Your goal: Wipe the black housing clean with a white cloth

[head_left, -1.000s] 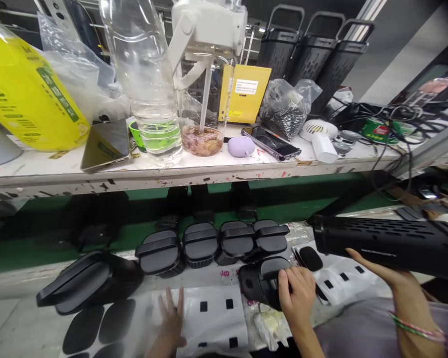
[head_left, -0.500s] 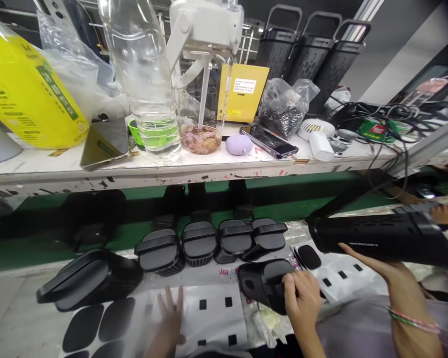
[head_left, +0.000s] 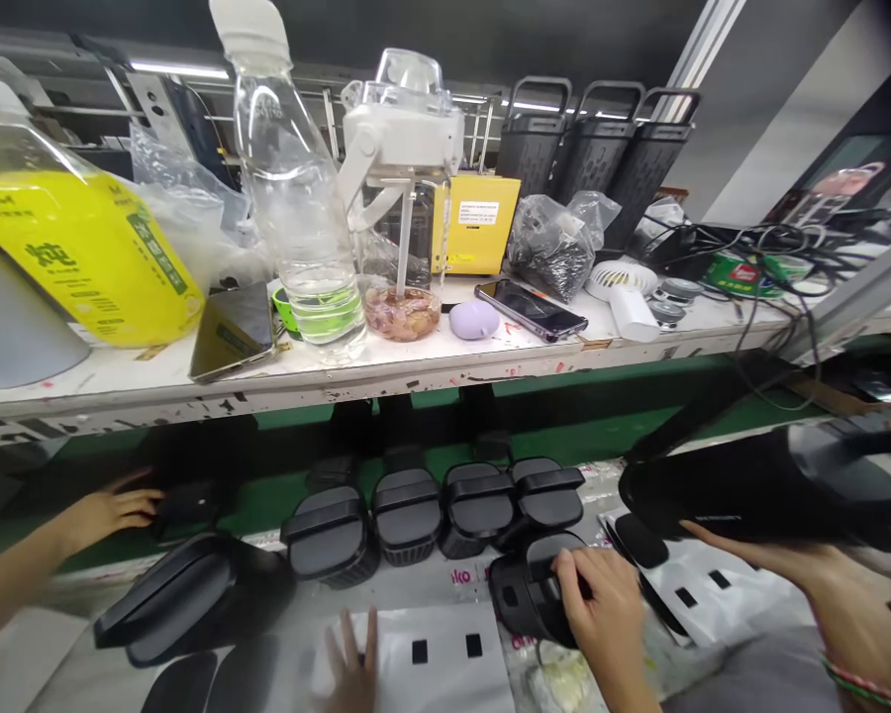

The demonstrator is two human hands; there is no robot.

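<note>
My left hand (head_left: 601, 614) grips a small black housing (head_left: 520, 594) lying on the white printed sheet (head_left: 445, 654). My right hand (head_left: 802, 574), with a bracelet on the wrist, holds a long black tower casing (head_left: 720, 490) from underneath; the casing lies sideways and is blurred. Behind my left hand, several black housings (head_left: 405, 510) stand in a row. A black oval pad (head_left: 639, 540) lies under the casing's end.
Another person's hand (head_left: 352, 668) rests flat on the sheet; a further hand (head_left: 108, 510) reaches from the left to a black part (head_left: 185, 500) on the green belt. A bigger black housing (head_left: 193, 594) lies left. The shelf (head_left: 416, 366) holds a bottle (head_left: 297, 228), phones and cables.
A hand has come in from the left onto the green belt. The tower casing has turned in my right hand. My left hand stays on the small housing.
</note>
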